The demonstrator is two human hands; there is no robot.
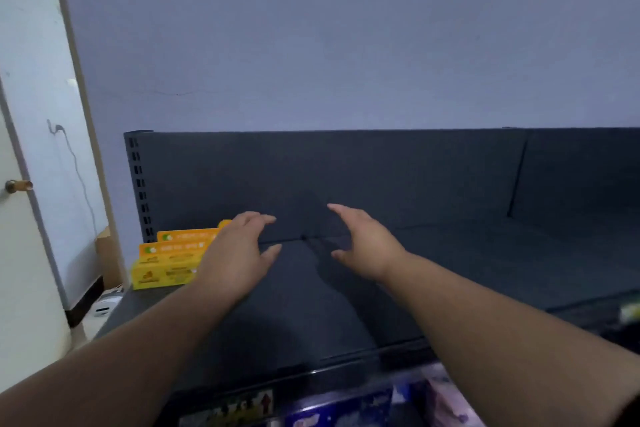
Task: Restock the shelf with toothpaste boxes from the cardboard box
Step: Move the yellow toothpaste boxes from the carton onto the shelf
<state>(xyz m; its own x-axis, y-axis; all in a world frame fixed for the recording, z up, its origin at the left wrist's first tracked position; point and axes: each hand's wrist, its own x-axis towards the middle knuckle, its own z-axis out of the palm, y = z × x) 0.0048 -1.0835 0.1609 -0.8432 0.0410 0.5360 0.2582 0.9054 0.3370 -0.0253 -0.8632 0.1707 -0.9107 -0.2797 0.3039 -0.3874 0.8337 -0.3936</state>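
Over at the far left a pale door (20,270) with its handle (19,185) edges the scene, and next to it the yellow toothpaste boxes (166,262) lie stacked lengthwise at the left end of the dark shelf (450,270), close to its back panel. The left hand (239,253) hovers just beside them, its grip slack, fingers spread and holding nothing; whether it brushes the stack I cannot tell. The right hand (367,246) is apart from it over bare shelf, likewise spread and empty. The cardboard box is not plainly in view (only a brown corner (104,243) shows past the shelf's end). Such cartons are probably light, stiff yet crushable, and best pinched across the long sides.
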